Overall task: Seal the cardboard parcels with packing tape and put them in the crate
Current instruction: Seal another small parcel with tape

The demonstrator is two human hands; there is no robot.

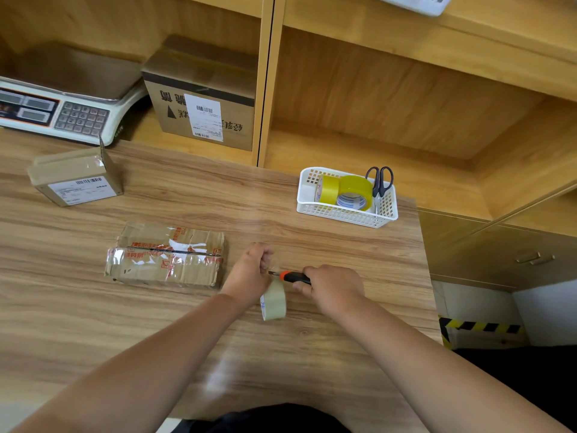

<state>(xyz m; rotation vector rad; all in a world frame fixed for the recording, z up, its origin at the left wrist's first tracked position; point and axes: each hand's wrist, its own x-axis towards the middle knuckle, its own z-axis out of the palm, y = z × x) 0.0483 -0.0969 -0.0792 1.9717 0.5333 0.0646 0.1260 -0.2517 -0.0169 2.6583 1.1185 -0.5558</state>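
In the head view, the left hand [252,271] is pinching the tape strip [273,268]. The tape roll [274,300] is hanging below it, probably to pull the strip tight for cutting. The right hand [334,287] is gripping the utility knife [295,277], with the blade pointing to nine o'clock at the strip. The wrinkled parcel [165,257] is lying on the surface [312,354], near the left hand at nine o'clock. A second parcel [75,178], one flap standing, is waiting at ten o'clock. No crate is showing.

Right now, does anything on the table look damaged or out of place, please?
The middle parcel looks crushed and crumpled, its tape wrinkled. The small labelled box at far left has one flap standing up.
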